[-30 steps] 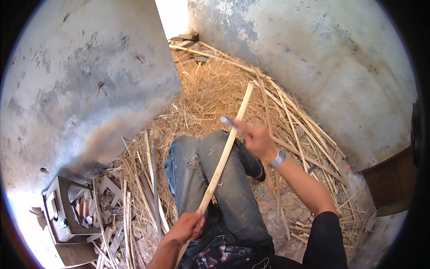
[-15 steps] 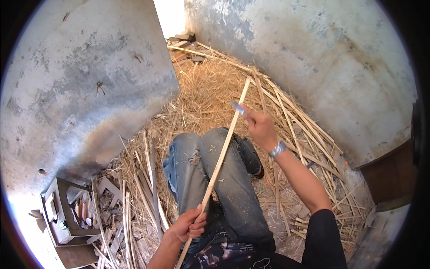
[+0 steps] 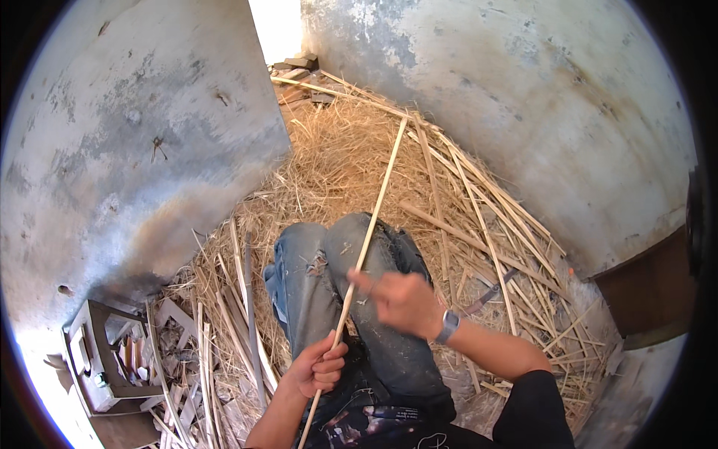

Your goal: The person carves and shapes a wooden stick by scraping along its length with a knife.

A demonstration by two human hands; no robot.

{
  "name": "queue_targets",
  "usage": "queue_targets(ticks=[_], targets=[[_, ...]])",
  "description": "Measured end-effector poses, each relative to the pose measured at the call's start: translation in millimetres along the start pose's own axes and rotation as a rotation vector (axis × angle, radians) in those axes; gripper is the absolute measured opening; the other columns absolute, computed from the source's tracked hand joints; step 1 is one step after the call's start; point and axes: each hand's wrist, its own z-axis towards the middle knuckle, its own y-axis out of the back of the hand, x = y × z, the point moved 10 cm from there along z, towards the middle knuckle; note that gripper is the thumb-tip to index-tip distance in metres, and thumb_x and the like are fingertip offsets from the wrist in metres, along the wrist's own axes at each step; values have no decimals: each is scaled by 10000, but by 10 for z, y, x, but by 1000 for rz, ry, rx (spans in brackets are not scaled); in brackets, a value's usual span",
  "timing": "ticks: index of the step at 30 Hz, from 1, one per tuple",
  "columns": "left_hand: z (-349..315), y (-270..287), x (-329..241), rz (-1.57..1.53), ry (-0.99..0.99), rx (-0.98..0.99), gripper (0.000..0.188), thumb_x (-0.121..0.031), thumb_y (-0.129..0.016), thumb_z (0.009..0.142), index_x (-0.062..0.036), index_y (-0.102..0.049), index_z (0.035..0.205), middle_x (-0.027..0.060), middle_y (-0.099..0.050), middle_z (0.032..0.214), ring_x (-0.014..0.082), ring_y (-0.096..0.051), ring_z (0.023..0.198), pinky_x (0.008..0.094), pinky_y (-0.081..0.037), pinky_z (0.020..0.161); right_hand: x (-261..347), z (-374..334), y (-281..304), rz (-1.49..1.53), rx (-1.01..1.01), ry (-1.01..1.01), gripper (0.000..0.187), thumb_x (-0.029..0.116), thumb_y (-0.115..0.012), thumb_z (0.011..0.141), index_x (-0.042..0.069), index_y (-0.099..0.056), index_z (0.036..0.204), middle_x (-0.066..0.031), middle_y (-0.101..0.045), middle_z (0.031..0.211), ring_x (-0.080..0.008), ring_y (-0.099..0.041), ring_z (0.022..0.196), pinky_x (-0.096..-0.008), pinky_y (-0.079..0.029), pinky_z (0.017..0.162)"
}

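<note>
A long, pale wooden strip (image 3: 384, 182) slants across my lap, from beside my left hand up over the shavings. My left hand (image 3: 320, 365) is closed around its lower part, with the strip's end running on down past my wrist. My right hand (image 3: 404, 303), wearing a wristwatch (image 3: 449, 326), is closed beside the strip at my knees. It is smeared by motion. The knife it grips hardly shows now; its blade was plain half a second ago. Worn jeans (image 3: 396, 337) dusted with bits of shavings lie beneath the strip.
Curly shavings (image 3: 336, 157) cover the floor ahead. Many loose strips (image 3: 516, 224) lie along the right wall (image 3: 523, 112). More sticks (image 3: 243, 322) and a dark frame-like box (image 3: 116, 385) stand at my left, below a grey panel (image 3: 149, 90).
My right hand has come down along the strip toward me, from above the knees to nearer my left hand. The left hand keeps its grip; the view has shifted slightly.
</note>
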Motion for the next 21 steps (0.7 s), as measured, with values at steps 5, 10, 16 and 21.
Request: queue_targets(ticks=[5, 10, 16, 21], targets=[[-308, -36, 419, -286, 30, 256, 510, -482, -336, 1148, -147, -418, 773, -76, -325, 514, 52, -230, 363, 232, -165, 334, -1321, 460, 558, -92, -370, -186, 307, 84, -625, 949, 133, -797, 1198, -139, -672, 660, -246, -595, 514, -400, -453, 522], [-725, 542, 881, -315, 16, 231, 494, -435, -397, 1129, -124, -463, 751, -30, -411, 517, 82, -311, 343, 253, -228, 323, -2010, 862, 713, 67, -383, -229, 435, 96, -633, 951, 230, -713, 1357, -188, -642, 682, -304, -570, 517, -424, -456, 543], [-791, 438, 1015, -403, 92, 299, 486, -435, -489, 1093, -113, -480, 729, 1, -450, 525, 104, -343, 360, 268, -258, 319, -1452, 803, 400, 119, -281, -143, 433, 97, -661, 957, 240, -714, 1362, -161, -632, 639, -286, -559, 491, -398, -451, 528], [-762, 369, 1008, -377, 118, 403, 464, -409, -469, 1095, -135, -501, 722, -13, -486, 525, 99, -411, 367, 251, -298, 335, -924, 576, 298, 132, -215, 119, 456, 105, -667, 948, 271, -711, 1371, -135, -630, 627, -261, -563, 479, -394, -443, 509]])
